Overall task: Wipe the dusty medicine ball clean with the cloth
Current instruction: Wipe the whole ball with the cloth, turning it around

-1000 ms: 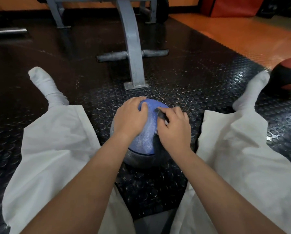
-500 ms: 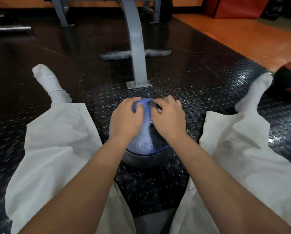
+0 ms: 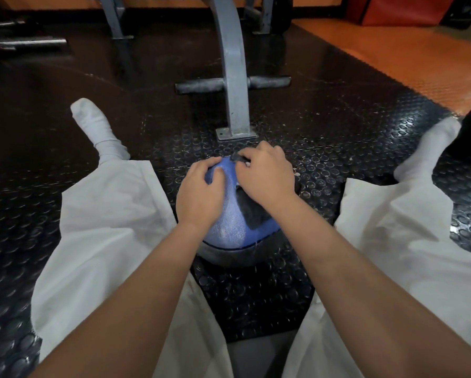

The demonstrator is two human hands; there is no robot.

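Ball (image 3: 228, 230) sits on the floor (image 3: 338, 132), looking heavy and grainy, so it likely grips well. Left hand (image 3: 200, 195) curls over its top, steadying it; right hand (image 3: 264, 178) pinches the limp cloth (image 3: 252, 211) against it.

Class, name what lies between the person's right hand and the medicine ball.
The dark cloth, held under the right hand against the medicine ball, as the head view shows.
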